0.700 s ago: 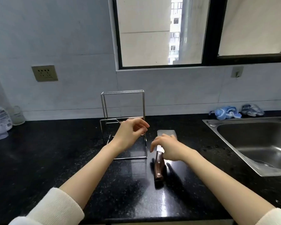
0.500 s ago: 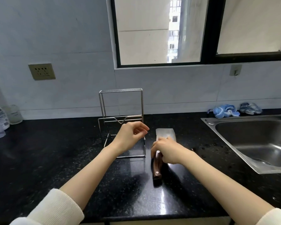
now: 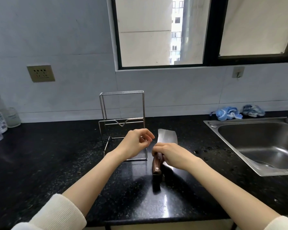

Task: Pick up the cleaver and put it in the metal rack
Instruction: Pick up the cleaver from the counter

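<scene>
Near the middle of the counter (image 3: 56, 163), the right hand (image 3: 171, 155) closes over the cleaver (image 3: 166, 136) handle, just right of the metal rack (image 3: 122, 110), while the left hand (image 3: 135, 143) hovers loosely curled, holding nothing.

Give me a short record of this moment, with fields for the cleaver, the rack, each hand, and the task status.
cleaver: lies flat on the black countertop, right of the rack, blade pointing to the wall, wooden handle toward the person
metal rack: stands upright on the countertop, nothing in it
right hand: grip closing over the front of the handle
left hand: holds nothing, fingers curled, in front of the rack
sink: at the right
task status: cleaver not lifted yet, not in the rack
</scene>
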Available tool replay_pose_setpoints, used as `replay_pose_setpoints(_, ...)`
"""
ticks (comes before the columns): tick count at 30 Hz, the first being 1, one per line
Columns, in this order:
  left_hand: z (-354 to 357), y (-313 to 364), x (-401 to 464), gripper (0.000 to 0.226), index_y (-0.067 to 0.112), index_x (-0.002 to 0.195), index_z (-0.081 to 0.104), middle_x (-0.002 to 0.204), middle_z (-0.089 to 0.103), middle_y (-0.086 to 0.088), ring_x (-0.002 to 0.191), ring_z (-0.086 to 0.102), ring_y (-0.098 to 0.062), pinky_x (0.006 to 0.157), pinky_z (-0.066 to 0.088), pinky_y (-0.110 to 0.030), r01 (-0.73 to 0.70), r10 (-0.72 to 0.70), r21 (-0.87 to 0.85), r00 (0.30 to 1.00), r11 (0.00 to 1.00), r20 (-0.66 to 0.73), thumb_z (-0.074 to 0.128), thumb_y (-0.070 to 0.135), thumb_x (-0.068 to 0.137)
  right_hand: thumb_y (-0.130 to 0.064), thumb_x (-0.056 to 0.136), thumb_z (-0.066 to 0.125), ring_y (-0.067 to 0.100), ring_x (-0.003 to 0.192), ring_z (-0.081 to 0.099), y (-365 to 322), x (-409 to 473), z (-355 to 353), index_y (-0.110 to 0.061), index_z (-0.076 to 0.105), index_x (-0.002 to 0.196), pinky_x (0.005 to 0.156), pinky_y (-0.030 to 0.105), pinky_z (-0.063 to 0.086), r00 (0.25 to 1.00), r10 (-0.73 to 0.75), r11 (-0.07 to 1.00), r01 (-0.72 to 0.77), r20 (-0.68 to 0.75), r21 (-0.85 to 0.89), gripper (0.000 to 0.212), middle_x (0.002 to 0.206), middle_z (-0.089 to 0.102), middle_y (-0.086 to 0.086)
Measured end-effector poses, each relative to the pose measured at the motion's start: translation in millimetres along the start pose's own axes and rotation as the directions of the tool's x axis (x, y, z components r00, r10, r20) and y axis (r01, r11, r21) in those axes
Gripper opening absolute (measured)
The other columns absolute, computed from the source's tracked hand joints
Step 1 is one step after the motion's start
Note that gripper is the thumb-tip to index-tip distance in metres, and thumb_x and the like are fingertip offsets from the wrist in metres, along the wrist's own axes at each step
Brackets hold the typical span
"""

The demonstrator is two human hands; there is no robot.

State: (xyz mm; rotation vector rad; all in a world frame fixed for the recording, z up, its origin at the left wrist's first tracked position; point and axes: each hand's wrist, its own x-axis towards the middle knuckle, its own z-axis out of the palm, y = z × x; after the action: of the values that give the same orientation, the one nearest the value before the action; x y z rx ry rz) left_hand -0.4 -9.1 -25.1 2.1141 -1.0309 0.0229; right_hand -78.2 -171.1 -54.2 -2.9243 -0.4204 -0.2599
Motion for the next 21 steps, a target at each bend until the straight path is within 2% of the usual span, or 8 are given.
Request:
replay_pose_setpoints(3,0.7,2.2,0.5,0.019,0.020,0.089,0.065,0.087,0.070,-0.007,0.061,0.054,-0.011,0.066,0.047,-0.022,-0.006,0.007,-0.020,1.000,1.000,0.004,0.060,0.005,0.080,0.009,0.074,0.036,0.031,0.093,0.058,0.4,0.8,-8.4,-0.015,0.056,0.106,0.079,0.042,0.048,0.997,0.023,0.997,-0.017,-0.080,0.077,0.045,0.112,0.059,0.007)
replay_pose_setpoints(9,-1.7,14.6,2.7,0.028,0.023,0.096,0.063,0.095,0.070,-0.003,0.070,0.064,-0.018,0.066,0.052,-0.021,-0.058,0.056,-0.106,0.998,0.993,-0.025,0.064,0.004,0.076,0.012,0.078,0.037,0.024,0.106,0.054,2.8,4.0,-19.7,-0.010,0.056,0.115,0.089,0.029,0.045,0.971,0.110,0.971,-0.060,-0.210,0.231,0.046,0.125,0.051,0.008)
replay_pose_setpoints(12,0.0,23.3,3.6,0.040,0.018,0.099,0.063,0.100,0.066,-0.004,0.076,0.068,-0.017,0.072,0.056,-0.026,-0.107,0.104,-0.180,0.994,0.978,-0.027,0.063,-0.009,0.069,0.013,0.078,0.040,0.024,0.106,0.055,3.8,7.1,-21.1,-0.010,0.057,0.114,0.091,0.027,0.044,0.939,0.190,0.946,-0.098,-0.286,0.308,0.046,0.120,0.052,0.010)
replay_pose_setpoints(14,2.2,28.7,4.8,0.043,0.017,0.098,0.063,0.099,0.060,-0.003,0.077,0.067,-0.016,0.070,0.056,-0.023,-0.136,0.130,-0.182,0.990,0.974,-0.044,0.065,-0.010,0.066,0.013,0.077,0.046,0.025,0.103,0.056,4.9,9.8,-22.8,-0.008,0.058,0.112,0.092,0.030,0.045,0.913,0.240,0.923,-0.109,-0.331,0.368,0.042,0.114,0.054,0.012)
replay_pose_setpoints(17,4.9,36.4,7.4,0.038,0.016,0.096,0.064,0.097,0.057,-0.001,0.076,0.067,-0.017,0.069,0.054,-0.020,-0.177,0.164,-0.152,0.982,0.972,-0.092,0.072,-0.005,0.065,0.010,0.075,0.055,0.027,0.096,0.058,6.4,14.0,-26.3,-0.005,0.062,0.101,0.086,0.028,0.047,0.874,0.302,0.893,-0.121,-0.379,0.433,0.031,0.107,0.054,0.014)
replay_pose_setpoints(19,5.8,41.9,9.3,0.033,0.016,0.094,0.066,0.096,0.061,-0.007,0.075,0.069,-0.019,0.073,0.057,-0.028,-0.201,0.182,-0.151,0.974,0.968,-0.136,0.073,-0.001,0.066,0.009,0.071,0.058,0.025,0.088,0.059,5.9,17.3,-26.3,-0.009,0.063,0.091,0.078,0.022,0.045,0.837,0.343,0.879,-0.127,-0.425,0.460,0.027,0.100,0.054,0.012)
replay_pose_setpoints(21,5.7,47.6,11.2,0.030,0.017,0.091,0.066,0.095,0.062,-0.011,0.073,0.069,-0.020,0.075,0.057,-0.035,-0.228,0.204,-0.144,0.965,0.963,-0.164,0.073,0.001,0.068,0.009,0.069,0.059,0.026,0.083,0.060,3.5,20.4,-25.0,-0.011,0.065,0.085,0.075,0.028,0.049,0.776,0.402,0.850,-0.119,-0.486,0.513,0.026,0.094,0.055,0.012)
